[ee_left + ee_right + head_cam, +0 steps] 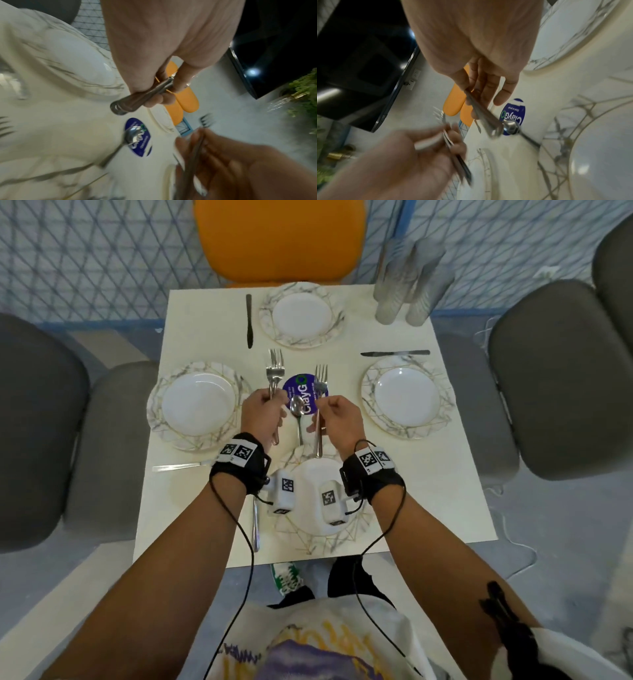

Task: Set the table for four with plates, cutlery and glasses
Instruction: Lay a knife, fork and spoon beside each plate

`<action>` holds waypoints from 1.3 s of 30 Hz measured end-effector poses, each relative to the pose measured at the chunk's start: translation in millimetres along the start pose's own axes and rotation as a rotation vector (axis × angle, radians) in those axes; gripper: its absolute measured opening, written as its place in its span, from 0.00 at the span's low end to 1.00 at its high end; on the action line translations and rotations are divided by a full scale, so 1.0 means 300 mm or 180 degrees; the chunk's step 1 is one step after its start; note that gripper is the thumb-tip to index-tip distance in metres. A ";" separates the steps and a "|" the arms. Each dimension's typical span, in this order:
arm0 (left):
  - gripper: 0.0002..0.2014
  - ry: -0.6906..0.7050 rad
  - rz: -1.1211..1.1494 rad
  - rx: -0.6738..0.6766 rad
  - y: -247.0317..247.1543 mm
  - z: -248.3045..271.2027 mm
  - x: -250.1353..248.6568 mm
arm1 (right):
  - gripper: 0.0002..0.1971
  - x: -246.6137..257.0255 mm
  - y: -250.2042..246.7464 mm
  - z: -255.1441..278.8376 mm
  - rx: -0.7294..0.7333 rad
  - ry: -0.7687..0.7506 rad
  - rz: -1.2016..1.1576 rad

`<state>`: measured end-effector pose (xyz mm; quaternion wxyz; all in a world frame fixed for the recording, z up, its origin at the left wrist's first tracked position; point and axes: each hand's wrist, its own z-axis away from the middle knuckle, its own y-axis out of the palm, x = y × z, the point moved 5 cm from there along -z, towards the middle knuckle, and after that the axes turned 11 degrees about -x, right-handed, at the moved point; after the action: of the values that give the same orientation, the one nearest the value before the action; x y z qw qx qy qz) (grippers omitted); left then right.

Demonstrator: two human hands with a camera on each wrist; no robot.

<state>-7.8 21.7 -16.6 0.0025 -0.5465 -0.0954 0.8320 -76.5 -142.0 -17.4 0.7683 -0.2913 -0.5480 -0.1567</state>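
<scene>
The left hand (262,409) is gripping a bundle of forks (275,371) above the table (428,501) centre; the right hand (339,414) is pinching a single fork (320,385). A spoon (297,409) is lying between them. Four plates and four knives are placed, one per edge. The glasses (407,285) are waiting stacked at the far right corner. Forks, spoons and glasses appear outstanding.

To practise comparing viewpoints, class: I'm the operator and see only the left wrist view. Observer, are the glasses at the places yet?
Observer: No. The glasses stand grouped at the far right corner of the table.
Operator: Any knives laid?
Observer: Yes, one by each plate, such as the far knife beside the far plate.
Operator: What do my left fingers hold?
Observer: The left hand grips forks, tines pointing away from you.
</scene>
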 end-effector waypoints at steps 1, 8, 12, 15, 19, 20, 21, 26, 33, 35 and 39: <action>0.06 0.0102 -0.0025 0.0066 0.028 -0.006 -0.034 | 0.08 0.005 -0.010 0.008 0.0080 -0.0022 0.0013; 0.08 0.0727 -0.0782 0.0183 0.170 -0.055 -0.128 | 0.08 -0.005 -0.080 0.029 0.0467 -0.0084 -0.0088; 0.10 0.0693 -0.1094 -0.0130 0.187 -0.069 -0.106 | 0.07 -0.056 -0.175 0.003 0.0529 0.0244 -0.0085; 0.09 0.0499 -0.1218 -0.0191 0.216 -0.058 -0.051 | 0.10 -0.126 -0.294 -0.034 0.0334 0.0507 -0.0264; 0.09 0.0139 -0.1450 0.0007 0.273 0.016 0.050 | 0.10 -0.233 -0.464 -0.105 -0.0155 0.0712 -0.0204; 0.10 0.0088 -0.1486 0.0123 0.288 0.041 0.074 | 0.10 -0.262 -0.500 -0.120 -0.0299 0.0799 -0.0182; 0.10 0.0053 -0.1541 0.0255 0.315 0.061 0.104 | 0.11 -0.290 -0.541 -0.138 -0.0426 0.0887 -0.0169; 0.10 -0.0082 -0.1880 0.0633 0.456 0.180 0.200 | 0.13 -0.421 -0.707 -0.215 -0.0762 0.1195 0.0006; 0.09 -0.0377 -0.1950 0.0472 0.584 0.279 0.269 | 0.07 -0.529 -0.855 -0.269 -0.1219 0.1522 0.0152; 0.08 -0.0438 -0.1960 0.0390 0.607 0.294 0.283 | 0.05 -0.547 -0.871 -0.272 -0.1257 0.1607 0.0220; 0.06 -0.0567 -0.1929 0.0259 0.640 0.318 0.305 | 0.06 -0.570 -0.890 -0.292 -0.1399 0.1639 0.0637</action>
<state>-112.2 -171.8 -94.2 0.2638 -0.4177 -0.2203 0.8411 -220.1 -418.2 -123.5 0.8117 -0.4529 -0.2583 -0.2631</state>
